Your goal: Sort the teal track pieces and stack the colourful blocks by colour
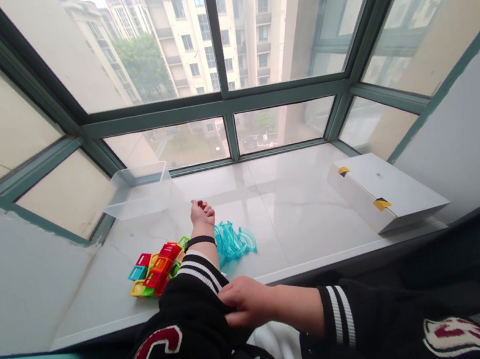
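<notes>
My left hand (202,212) reaches out over the sill with its fingers curled into a loose fist, and I see nothing in it. A dark band (199,240) circles that wrist. My right hand (246,299) pinches the striped cuff of the left jacket sleeve (201,273), near the forearm. Beside the left forearm lies a pile of red, yellow, green and blue plastic toy pieces (156,271), partly hidden by the arm. Just right of the forearm is a heap of translucent turquoise plastic pieces (235,242); neither hand grips them.
A clear plastic bin (147,205) stands at the back left of the white sill (300,206). At the right, a white box (390,187) with yellow-and-black tabs rests near the wall. Window frames (227,107) border the far side.
</notes>
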